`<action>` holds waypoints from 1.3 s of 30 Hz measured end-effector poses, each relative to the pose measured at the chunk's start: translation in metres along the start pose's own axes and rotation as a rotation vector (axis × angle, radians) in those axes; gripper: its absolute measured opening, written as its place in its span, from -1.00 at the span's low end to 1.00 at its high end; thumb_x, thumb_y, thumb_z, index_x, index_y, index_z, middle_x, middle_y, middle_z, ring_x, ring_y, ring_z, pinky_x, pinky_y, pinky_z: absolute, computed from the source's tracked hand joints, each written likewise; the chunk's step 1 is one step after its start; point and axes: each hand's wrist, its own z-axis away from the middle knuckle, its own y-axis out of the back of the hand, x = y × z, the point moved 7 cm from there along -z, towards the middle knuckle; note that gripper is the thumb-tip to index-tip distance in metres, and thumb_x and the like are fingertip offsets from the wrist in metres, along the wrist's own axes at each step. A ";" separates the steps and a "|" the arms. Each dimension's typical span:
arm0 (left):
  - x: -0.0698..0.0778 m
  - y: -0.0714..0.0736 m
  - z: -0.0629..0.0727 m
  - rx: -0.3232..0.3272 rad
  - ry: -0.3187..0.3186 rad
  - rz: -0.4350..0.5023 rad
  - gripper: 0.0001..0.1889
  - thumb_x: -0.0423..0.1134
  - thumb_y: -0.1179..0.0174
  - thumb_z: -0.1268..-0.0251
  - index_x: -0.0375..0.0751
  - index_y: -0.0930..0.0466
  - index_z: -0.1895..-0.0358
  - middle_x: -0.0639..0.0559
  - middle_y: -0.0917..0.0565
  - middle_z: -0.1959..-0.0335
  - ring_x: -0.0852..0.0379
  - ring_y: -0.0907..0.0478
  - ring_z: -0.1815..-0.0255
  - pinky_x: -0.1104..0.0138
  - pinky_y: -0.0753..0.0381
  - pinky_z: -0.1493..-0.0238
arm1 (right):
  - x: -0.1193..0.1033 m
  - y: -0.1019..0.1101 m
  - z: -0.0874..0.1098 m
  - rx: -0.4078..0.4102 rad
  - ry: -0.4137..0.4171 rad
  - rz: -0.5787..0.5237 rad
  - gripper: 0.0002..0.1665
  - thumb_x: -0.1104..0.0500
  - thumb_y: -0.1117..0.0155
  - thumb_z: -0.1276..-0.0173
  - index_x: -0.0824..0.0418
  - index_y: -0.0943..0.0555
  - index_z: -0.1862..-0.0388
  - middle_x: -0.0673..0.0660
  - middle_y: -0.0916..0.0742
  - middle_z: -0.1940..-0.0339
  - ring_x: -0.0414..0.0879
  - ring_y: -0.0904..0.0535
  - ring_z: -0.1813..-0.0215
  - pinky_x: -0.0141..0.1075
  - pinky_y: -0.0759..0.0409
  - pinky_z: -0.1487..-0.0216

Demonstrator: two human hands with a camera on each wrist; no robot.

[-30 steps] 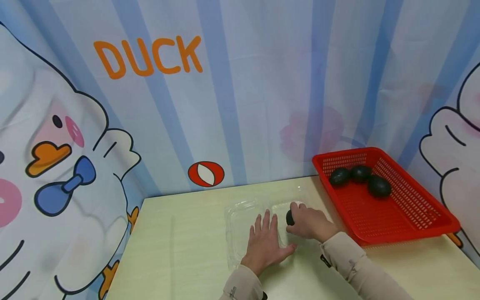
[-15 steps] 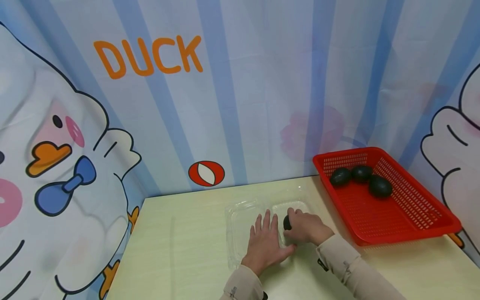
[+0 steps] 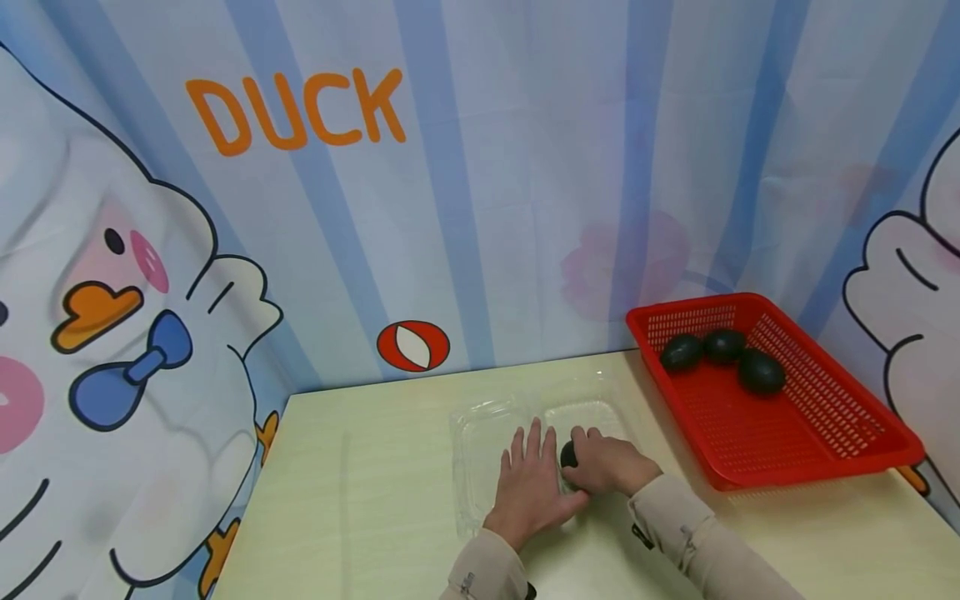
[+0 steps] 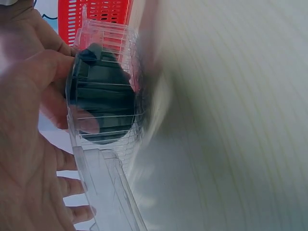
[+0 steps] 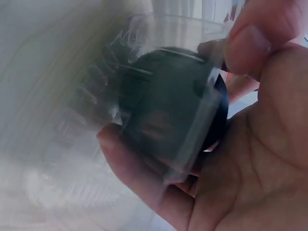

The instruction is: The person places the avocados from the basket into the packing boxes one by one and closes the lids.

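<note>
My right hand (image 3: 609,463) grips a dark green avocado (image 3: 568,455) inside the right half of a clear plastic clamshell box (image 3: 480,458). In the left wrist view the avocado (image 4: 103,103) shows through the ribbed plastic wall, low in that half. Curled fingers (image 5: 139,178) of my right hand hold it from the side in the right wrist view. My left hand (image 3: 528,498) rests with spread, straight fingers along the middle of the box, its thumb towards the right hand. The lid half of the box lies flat on the left, partly under the left hand.
A red perforated basket (image 3: 795,433) stands to the right at the table's back, with several dark avocados (image 3: 761,372) at its far end. Behind the pale wooden table (image 3: 390,467) hangs a printed curtain (image 3: 517,183).
My right hand has moved a little left and nearer to me with the avocado, within the box. The left hand has stayed where it was.
</note>
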 end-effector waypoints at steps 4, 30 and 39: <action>0.001 0.002 0.000 0.010 0.000 0.001 0.03 0.43 -0.16 -0.14 -0.18 -0.22 -0.56 -0.17 -0.17 -0.61 -0.27 -0.14 -0.58 -0.21 -0.38 -0.34 | 0.000 0.002 0.001 0.012 0.002 0.024 -0.26 -0.03 -0.22 -0.38 0.43 -0.39 -0.37 0.41 -0.60 -0.17 0.30 -0.62 -0.09 0.22 -0.56 -0.06; 0.001 -0.004 -0.004 -0.011 0.006 -0.024 0.08 0.54 -0.06 -0.17 -0.16 -0.16 -0.59 -0.17 -0.11 -0.63 -0.27 -0.11 -0.59 -0.19 -0.34 -0.37 | 0.003 0.034 0.026 0.144 0.040 0.117 -0.45 -0.03 -0.28 -0.40 0.34 -0.56 -0.18 0.30 -0.66 -0.03 0.17 -0.65 0.06 0.14 -0.65 0.04; 0.001 -0.003 -0.002 -0.008 -0.010 0.004 0.08 0.53 -0.08 -0.16 -0.21 -0.19 -0.57 -0.20 -0.13 -0.63 -0.30 -0.11 -0.58 -0.22 -0.33 -0.37 | 0.017 0.080 0.038 0.246 0.062 0.066 -0.52 0.05 -0.28 -0.39 0.32 -0.60 -0.17 0.26 -0.70 0.00 0.07 -0.64 0.12 0.05 -0.69 0.07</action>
